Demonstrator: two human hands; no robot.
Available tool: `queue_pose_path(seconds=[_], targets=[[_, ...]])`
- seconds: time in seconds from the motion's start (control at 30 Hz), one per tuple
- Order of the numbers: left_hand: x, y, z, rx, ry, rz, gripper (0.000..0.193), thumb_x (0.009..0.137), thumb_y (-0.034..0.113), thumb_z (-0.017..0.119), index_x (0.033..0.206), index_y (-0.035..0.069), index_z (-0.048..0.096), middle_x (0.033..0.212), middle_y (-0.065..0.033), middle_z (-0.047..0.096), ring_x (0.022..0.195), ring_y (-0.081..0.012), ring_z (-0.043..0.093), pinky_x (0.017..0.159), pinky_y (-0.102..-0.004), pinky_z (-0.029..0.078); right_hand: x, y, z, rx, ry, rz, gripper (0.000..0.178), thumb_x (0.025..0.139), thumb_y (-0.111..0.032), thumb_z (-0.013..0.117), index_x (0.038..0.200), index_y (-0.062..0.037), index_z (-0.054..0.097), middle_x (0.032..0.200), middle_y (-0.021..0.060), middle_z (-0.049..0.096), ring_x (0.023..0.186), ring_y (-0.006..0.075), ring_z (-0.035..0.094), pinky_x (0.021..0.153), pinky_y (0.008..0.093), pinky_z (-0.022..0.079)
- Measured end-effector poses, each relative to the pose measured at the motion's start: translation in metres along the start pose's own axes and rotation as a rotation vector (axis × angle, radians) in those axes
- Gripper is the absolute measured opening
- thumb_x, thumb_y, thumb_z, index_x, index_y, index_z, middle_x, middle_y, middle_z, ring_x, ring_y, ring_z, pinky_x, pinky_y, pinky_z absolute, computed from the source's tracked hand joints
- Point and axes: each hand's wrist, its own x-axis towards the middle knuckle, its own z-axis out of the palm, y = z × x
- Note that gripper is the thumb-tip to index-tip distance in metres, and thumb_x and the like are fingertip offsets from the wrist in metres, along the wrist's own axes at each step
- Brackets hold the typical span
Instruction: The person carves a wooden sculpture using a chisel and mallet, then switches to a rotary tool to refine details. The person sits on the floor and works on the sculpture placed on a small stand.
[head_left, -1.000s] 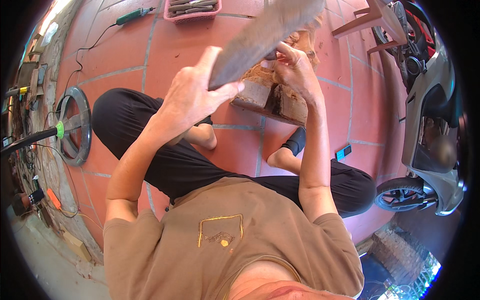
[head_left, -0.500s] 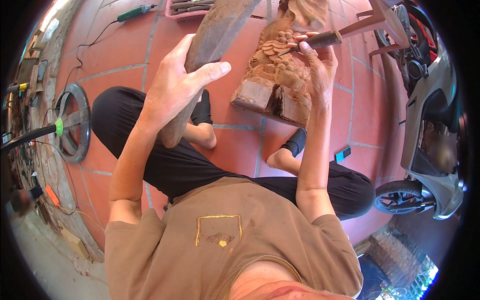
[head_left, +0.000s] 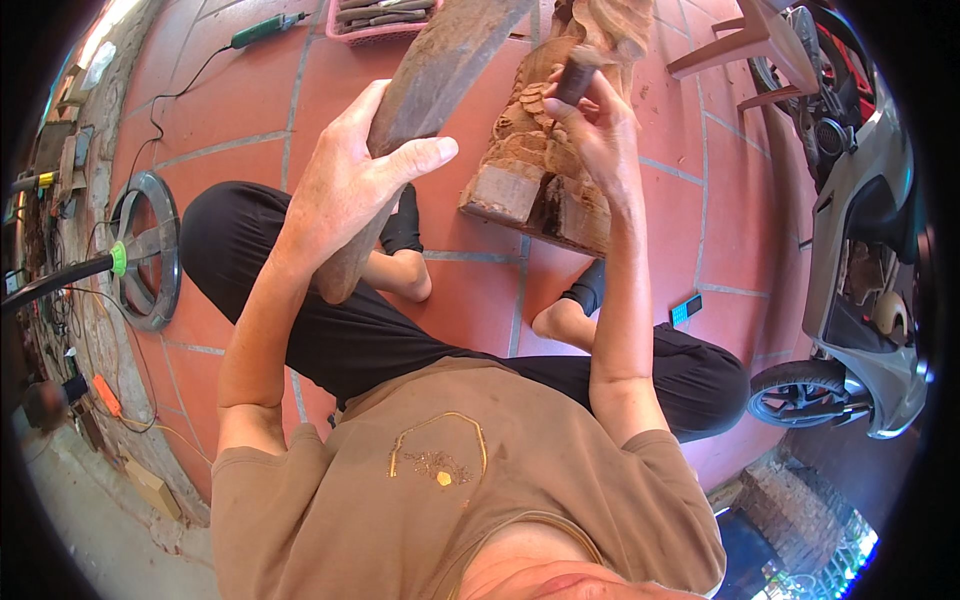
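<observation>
My left hand (head_left: 345,185) is wrapped round a long, thick wooden mallet (head_left: 445,75), which slants from near my left knee up past the top edge of the picture. In my right hand (head_left: 600,130) is a carving chisel (head_left: 574,82) by its dark handle, whose butt end turns up toward me; its blade is hidden. Beneath that hand lies a reddish-brown wood carving (head_left: 500,190) with layered, rippled relief. Its near end is a plain, notched block face. Whether the blade touches the wood I cannot tell.
On the tiled floor stand a pink basket (head_left: 375,35) of tools and a green power tool (head_left: 265,30) with its cord. A fan (head_left: 148,250) is at left. To the right are a small phone (head_left: 686,310), a brown chair (head_left: 750,50) and a motorbike (head_left: 870,270).
My right hand has moved up and left over the carving. The chisel has swung from lying sideways to standing with its handle end up. My left hand and the mallet have barely shifted.
</observation>
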Motion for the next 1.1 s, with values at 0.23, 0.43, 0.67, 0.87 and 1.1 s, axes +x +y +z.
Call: queue_pose_path(seconds=[0.23, 0.43, 0.67, 0.87, 1.1], targets=[[0.002, -0.001, 0.001, 0.016, 0.036, 0.026, 0.051, 0.086, 0.033, 0.076, 0.121, 0.002, 0.057, 0.086, -0.0024, 0.059, 0.067, -0.0094, 0.055, 0.054, -0.0267, 0.047, -0.014, -0.021, 0.032, -0.506, -0.082, -0.155, 0.033, 0.085, -0.020, 0.075, 0.112, -0.0072, 0.061, 0.085, 0.0142, 0.071, 0.074, 0.0298, 0.069, 0.066, 0.0407, 0.053], [-0.004, 0.000, -0.003, -0.036, 0.077, 0.015, 0.047, 0.085, 0.032, 0.077, 0.118, 0.003, 0.059, 0.085, -0.0019, 0.060, 0.068, -0.0093, 0.055, 0.055, -0.0266, 0.047, -0.024, -0.022, 0.048, -0.423, -0.082, -0.238, 0.039, 0.084, -0.013, 0.077, 0.118, -0.0082, 0.058, 0.086, 0.0118, 0.070, 0.071, 0.0241, 0.068, 0.065, 0.0356, 0.053], [-0.003, 0.000, -0.004, -0.037, 0.061, 0.023, 0.043, 0.086, 0.029, 0.076, 0.115, 0.003, 0.059, 0.082, -0.0012, 0.059, 0.067, -0.0089, 0.055, 0.054, -0.0261, 0.047, -0.014, -0.019, 0.026, -0.503, 0.017, -0.248, 0.034, 0.083, -0.016, 0.074, 0.114, -0.0112, 0.060, 0.099, 0.0116, 0.071, 0.089, 0.0323, 0.070, 0.073, 0.0417, 0.056], [-0.004, 0.008, 0.000, -0.123, 0.072, 0.054, 0.034, 0.088, 0.022, 0.074, 0.112, 0.003, 0.058, 0.078, 0.0000, 0.056, 0.060, -0.0066, 0.052, 0.051, -0.0232, 0.044, -0.036, -0.014, 0.073, -0.502, -0.182, -0.358, 0.032, 0.082, -0.016, 0.073, 0.110, -0.0096, 0.059, 0.098, 0.0111, 0.067, 0.087, 0.0326, 0.069, 0.071, 0.0432, 0.054], [0.000, 0.003, -0.004, -0.162, 0.106, 0.062, 0.026, 0.092, 0.019, 0.069, 0.107, 0.003, 0.054, 0.072, -0.0008, 0.054, 0.053, -0.0073, 0.052, 0.047, -0.0227, 0.043, -0.036, -0.029, 0.066, -0.245, -0.066, -0.350, 0.035, 0.084, -0.017, 0.072, 0.114, -0.0086, 0.058, 0.100, 0.0130, 0.068, 0.090, 0.0353, 0.068, 0.075, 0.0443, 0.055]])
